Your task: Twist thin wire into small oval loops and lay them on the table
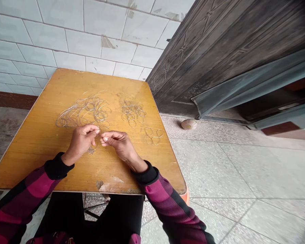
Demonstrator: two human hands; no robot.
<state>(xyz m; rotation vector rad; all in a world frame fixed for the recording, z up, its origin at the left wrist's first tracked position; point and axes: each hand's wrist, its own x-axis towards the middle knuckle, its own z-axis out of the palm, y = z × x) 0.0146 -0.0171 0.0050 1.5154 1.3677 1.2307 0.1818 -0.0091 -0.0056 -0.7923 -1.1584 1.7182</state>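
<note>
A white-tiled wall [101, 20] backs the yellow-brown wood-grain table [33, 152], chipped at its near edge, with wood grain showing leftward to the rim. Over the middle, the left hand [83, 137] pinches a thin silvery wire [98, 127]; the right hand [118, 144], fingertips together just beside, has an unclear hold. Beyond lie one wire tangle [66, 122], one ring heap [132, 111] and, rightward, four loops [153, 136].

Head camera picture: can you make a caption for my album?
Left hand and right hand pinch thin wire over a wooden table, near wire loops.
</note>
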